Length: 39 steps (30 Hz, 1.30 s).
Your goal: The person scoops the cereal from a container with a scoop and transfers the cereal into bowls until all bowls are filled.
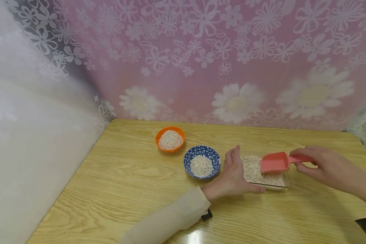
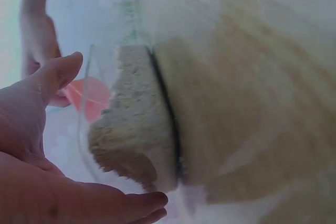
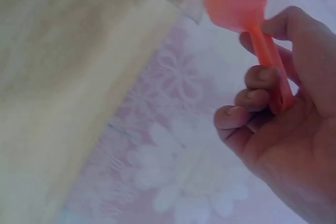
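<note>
A clear rectangular container [image 1: 286, 184] of oat flakes [image 1: 253, 169] stands on the table, with a dark line along its front side. My left hand [image 1: 231, 173] holds its left end, thumb along the front and fingers at the back. In the left wrist view, the left hand [image 2: 47, 145] spans the container's side, with the flakes [image 2: 134, 108] heaped unevenly inside. My right hand [image 1: 329, 166] grips the handle of a coral-red scoop [image 1: 274, 162], whose front edge is down at the flakes. Fingers wrap the scoop's handle [image 3: 270, 56] in the right wrist view.
Just left of the left hand sits a blue-and-white patterned bowl [image 1: 188, 169] with oat flakes in it. Behind it and further left, an orange bowl [image 1: 157, 144] holds a pale heap of flakes. A pink flowered curtain [image 1: 183, 67] hangs along the wooden table's [image 1: 125, 176] back edge.
</note>
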Each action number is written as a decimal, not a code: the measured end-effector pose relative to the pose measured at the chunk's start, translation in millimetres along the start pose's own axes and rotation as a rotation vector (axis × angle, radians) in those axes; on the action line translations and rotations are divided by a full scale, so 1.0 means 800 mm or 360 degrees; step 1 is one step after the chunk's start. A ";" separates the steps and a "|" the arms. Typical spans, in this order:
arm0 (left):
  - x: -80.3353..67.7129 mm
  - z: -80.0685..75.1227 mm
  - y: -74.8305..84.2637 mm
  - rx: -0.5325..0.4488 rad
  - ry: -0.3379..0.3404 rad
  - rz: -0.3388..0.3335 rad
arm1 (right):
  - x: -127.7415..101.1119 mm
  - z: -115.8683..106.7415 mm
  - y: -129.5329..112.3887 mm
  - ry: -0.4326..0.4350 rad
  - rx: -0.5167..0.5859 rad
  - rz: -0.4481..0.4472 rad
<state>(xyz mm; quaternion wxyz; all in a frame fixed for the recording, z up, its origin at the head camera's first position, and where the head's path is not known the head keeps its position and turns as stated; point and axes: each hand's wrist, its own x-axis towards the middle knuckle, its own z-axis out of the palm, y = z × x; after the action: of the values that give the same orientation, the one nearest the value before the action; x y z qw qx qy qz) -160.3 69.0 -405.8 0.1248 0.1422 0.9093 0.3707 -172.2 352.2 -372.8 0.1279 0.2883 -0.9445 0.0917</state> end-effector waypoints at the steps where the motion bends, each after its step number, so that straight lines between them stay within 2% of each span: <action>1: 0.001 0.002 -0.001 0.0000 -0.0003 -0.0020 | 0.001 -0.003 0.000 -0.0010 -0.0033 -0.0016; 5: 0.007 0.007 -0.003 0.0032 -0.0026 -0.0087 | 0.010 -0.016 0.001 -0.0073 -0.0134 -0.0065; 13: 0.019 0.006 -0.008 0.0158 -0.0060 -0.0128 | 0.043 -0.037 -0.012 -0.0442 -0.0165 0.0032; 17: 0.021 0.003 -0.009 0.0151 -0.0081 -0.0137 | 0.056 -0.035 -0.018 -0.0530 -0.0140 0.0031; 21: 0.022 0.001 -0.009 0.0150 -0.0079 -0.0130 | 0.055 -0.027 -0.019 -0.0547 -0.0064 0.0030; 26: 0.023 0.000 -0.012 0.0157 -0.0081 -0.0109 | 0.043 -0.008 -0.012 -0.0420 -0.0006 -0.0001; 34: 0.024 0.002 -0.016 0.0164 -0.0093 -0.0074 | 0.012 0.037 0.005 -0.0152 0.0346 -0.0063; 39: 0.023 0.002 -0.015 0.0172 -0.0092 -0.0074 | 0.009 0.057 -0.004 0.0028 0.0345 -0.0164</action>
<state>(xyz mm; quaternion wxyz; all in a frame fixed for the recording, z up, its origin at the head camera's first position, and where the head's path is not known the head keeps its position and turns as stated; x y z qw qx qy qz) -179.2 68.2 -417.8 0.1517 0.1381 0.9270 0.3140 -185.1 334.8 -413.6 0.1088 0.3479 -0.9118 0.1893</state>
